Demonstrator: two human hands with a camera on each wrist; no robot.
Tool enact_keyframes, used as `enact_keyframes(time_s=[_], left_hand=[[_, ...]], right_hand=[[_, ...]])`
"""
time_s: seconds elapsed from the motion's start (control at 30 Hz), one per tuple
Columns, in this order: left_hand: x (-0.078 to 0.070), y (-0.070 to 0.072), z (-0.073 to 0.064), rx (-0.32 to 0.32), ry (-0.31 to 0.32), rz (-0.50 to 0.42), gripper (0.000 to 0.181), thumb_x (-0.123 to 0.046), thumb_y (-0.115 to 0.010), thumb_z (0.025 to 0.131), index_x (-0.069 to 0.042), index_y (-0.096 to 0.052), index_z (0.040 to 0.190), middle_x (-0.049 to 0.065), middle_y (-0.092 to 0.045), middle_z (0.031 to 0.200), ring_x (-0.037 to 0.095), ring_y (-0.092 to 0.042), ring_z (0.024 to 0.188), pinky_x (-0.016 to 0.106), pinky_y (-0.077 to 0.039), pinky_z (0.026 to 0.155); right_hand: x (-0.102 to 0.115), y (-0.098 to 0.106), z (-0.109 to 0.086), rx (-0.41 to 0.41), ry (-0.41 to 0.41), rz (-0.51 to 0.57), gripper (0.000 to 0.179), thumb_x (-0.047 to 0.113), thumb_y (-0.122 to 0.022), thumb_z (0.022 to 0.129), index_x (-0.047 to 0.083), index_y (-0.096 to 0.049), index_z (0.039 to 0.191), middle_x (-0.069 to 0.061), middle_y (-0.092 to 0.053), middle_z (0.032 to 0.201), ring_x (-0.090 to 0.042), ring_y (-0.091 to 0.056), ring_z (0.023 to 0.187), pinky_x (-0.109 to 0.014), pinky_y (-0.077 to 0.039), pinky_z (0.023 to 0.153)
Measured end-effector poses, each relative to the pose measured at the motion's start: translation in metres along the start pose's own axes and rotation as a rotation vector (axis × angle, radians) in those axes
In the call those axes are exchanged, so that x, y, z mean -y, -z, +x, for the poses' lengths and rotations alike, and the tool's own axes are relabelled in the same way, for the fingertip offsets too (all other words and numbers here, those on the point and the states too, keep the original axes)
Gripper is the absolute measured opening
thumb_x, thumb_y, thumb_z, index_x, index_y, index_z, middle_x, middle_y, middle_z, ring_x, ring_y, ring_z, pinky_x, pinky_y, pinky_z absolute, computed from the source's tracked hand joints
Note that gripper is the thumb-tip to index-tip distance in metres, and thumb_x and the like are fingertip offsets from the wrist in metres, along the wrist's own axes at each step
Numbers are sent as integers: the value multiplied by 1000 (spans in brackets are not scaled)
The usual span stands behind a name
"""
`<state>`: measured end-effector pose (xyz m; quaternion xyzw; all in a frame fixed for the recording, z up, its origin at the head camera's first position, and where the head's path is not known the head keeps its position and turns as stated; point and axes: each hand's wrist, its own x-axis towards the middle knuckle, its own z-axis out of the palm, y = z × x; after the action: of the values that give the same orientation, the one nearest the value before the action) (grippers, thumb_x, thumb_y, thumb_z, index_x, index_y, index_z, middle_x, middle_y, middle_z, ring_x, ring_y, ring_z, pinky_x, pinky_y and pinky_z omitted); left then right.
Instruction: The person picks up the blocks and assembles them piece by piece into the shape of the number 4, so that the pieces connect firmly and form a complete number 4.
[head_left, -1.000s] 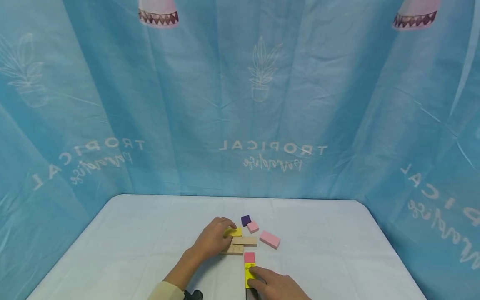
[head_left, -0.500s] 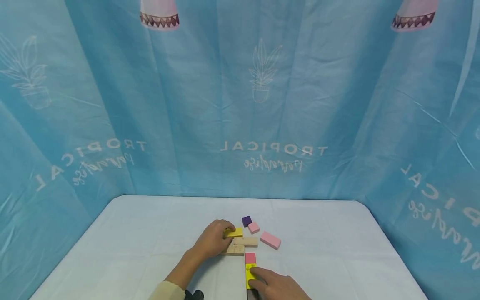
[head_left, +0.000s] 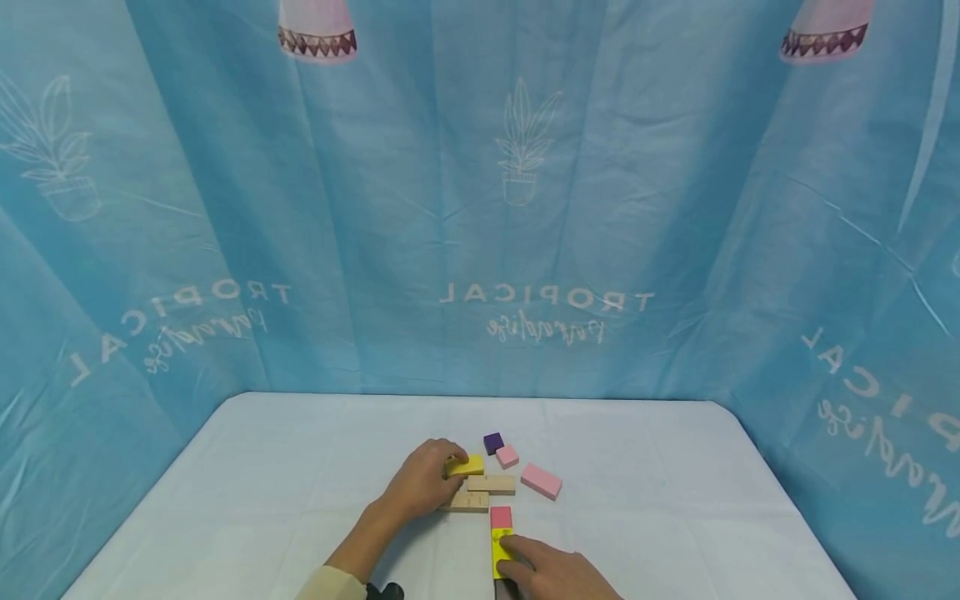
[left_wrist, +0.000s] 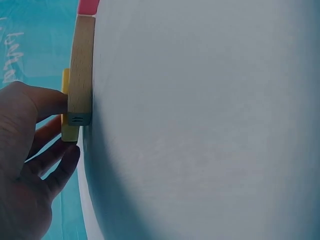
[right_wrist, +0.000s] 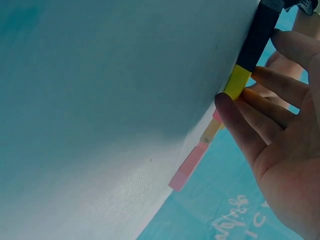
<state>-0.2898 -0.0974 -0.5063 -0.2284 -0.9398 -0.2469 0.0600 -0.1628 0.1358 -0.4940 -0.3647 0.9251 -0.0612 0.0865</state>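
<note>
In the head view my left hand [head_left: 422, 482] pinches a yellow block [head_left: 472, 465] between thumb and fingers, behind two plain wooden blocks. The nearer wooden block [head_left: 468, 502] and the farther one [head_left: 491, 484] lie side by side, offset. My left hand's fingers partly cover the yellow block. Lower down, my right hand [head_left: 558, 571] touches another yellow block [head_left: 497, 550], which stands in a row between a red block [head_left: 501, 517] and a dark block [head_left: 504, 589]. In the right wrist view its fingers are fairly straight along the row's side.
Beyond the wooden blocks lie a purple block [head_left: 492, 443], a small pink block [head_left: 507, 456] and a larger pink block [head_left: 541, 481]. The white table [head_left: 675, 483] ends at a blue printed curtain [head_left: 600, 233].
My left hand has shifted slightly left, together with the yellow block in its fingers. The right hand rests against its row much as before.
</note>
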Motion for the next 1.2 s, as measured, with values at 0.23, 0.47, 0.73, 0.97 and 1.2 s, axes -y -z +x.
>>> enact_keyframes(time_s=[0.23,0.47,0.73,0.97,1.2], left_hand=[[1,4,-3,-35,28,2,24,-23,-75,83,-17,-69,105,-4,-64,107,16,-56,104,39,-48,91],[3,12,-6,-43,38,-29,24,-25,-75,83,-16,-69,105,-3,-64,107,18,-56,104,42,-47,92],[-1,17,-12,-22,-23,-57,25,-26,-75,82,-19,-69,104,-8,-63,104,11,-56,95,36,-49,85],[-7,23,-17,13,-50,-93,25,-28,-75,82,-21,-68,106,-11,-62,105,9,-54,94,36,-49,84],[-11,27,-23,81,-91,-88,25,-28,-77,81,-22,-70,104,-12,-63,105,7,-54,91,34,-50,82]], right_hand=[[0,1,0,21,-23,0,58,69,-52,81,34,-58,127,7,-48,138,-11,-53,115,-31,-54,79],[-2,1,-1,26,-29,6,56,67,-55,81,34,-58,127,7,-48,138,-12,-53,114,-34,-55,76],[-1,1,-1,11,-20,3,55,67,-54,83,34,-59,126,7,-49,137,-12,-54,113,-33,-55,77],[-1,1,-1,12,-19,9,55,67,-54,83,33,-59,127,6,-49,137,-12,-54,113,-33,-55,77],[-1,0,-1,-1,3,6,53,63,-56,84,32,-59,127,4,-50,136,-13,-55,114,-31,-54,78]])
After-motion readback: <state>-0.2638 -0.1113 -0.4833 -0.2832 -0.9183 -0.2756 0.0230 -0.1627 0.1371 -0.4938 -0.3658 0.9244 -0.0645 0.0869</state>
